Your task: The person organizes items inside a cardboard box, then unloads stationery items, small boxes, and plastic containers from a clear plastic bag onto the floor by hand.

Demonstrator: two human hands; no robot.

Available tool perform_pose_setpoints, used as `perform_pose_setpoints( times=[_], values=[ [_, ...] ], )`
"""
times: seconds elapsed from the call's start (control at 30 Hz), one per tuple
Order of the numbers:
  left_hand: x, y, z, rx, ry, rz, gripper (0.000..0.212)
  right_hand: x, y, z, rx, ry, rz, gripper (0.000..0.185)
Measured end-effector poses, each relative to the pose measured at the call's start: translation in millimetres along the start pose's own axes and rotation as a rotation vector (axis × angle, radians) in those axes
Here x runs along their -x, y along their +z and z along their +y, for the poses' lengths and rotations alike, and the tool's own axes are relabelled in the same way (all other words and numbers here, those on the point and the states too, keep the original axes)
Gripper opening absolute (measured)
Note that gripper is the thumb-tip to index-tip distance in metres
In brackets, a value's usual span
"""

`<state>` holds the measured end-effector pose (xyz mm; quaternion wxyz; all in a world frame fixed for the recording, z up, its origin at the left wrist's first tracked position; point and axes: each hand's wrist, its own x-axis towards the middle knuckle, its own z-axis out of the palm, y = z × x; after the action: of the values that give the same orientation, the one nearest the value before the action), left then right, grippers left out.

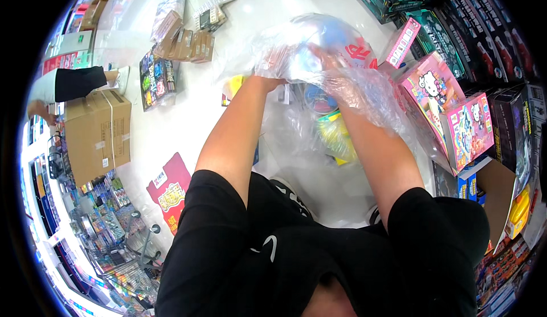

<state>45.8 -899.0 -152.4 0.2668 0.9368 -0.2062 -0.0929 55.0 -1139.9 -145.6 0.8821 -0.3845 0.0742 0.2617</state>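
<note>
A large clear plastic bag (367, 90) with red print is spread out before me over the floor. Both of my hands are within its film: my left hand (275, 67) at its left part, my right hand (322, 62) nearer its middle. Plastic folds and glare blur the fingers, so their grip is unclear. Something silvery and blue shows through the film beyond my hands. Under my right forearm lie a round blue item (318, 98) and yellow packaged goods (337, 135), partly covered by plastic.
Pink cartoon-print boxes (431, 86), an open cardboard carton (495, 197) and stacked dark toy boxes (483, 30) stand at right. At left are small brown boxes (192, 45), a large carton (98, 133), a person's leg (112, 77) and a wire cart (128, 270).
</note>
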Motion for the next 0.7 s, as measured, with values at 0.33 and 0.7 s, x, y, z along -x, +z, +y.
perform_pose_setpoints(
  times=[0.33,0.7],
  values=[
    [10,-56,116,0.988,-0.906,0.087,0.049,63,18,-22,-0.16,0.13,-0.001,0.049],
    [16,-89,216,1.068,-0.788,0.039,0.083,120,62,-109,0.093,0.134,0.108,0.056]
  ],
)
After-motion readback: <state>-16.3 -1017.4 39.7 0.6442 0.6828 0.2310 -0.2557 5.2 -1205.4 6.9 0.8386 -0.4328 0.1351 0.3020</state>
